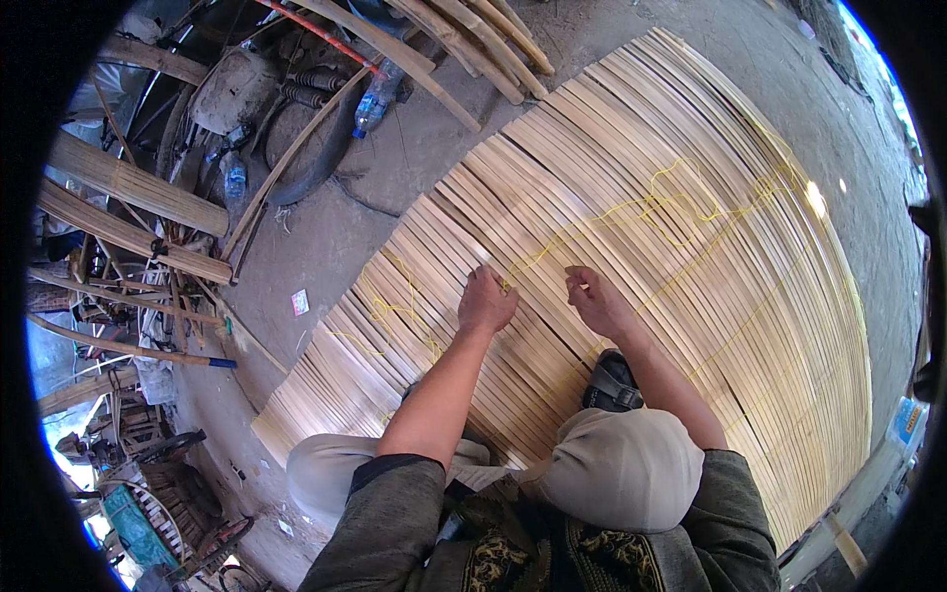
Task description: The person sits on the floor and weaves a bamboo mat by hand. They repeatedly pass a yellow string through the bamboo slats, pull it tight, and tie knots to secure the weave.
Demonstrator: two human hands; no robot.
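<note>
Beneath me spreads a wide mat of pale wooden slats [552, 212] laid side by side, with yellow string [597, 219] running across it. My left hand [486, 300] is closed low over the slats, its fingertips pinching the yellow string. A short way to the right, my right hand [598, 301] hovers over the mat with its fingers curled in. Whatever lies between those fingertips, if anything, is too small to make out. Loose tangles of string lie on the slats at the left and at the far right.
A sandalled foot [613, 383] of mine is on the mat. Bamboo poles [138, 183], a tyre [321, 163] and plastic bottles [375, 104] clutter the floor at the far left. More poles [473, 39] lie beyond the mat. A blue packet [905, 422] sits at the right edge.
</note>
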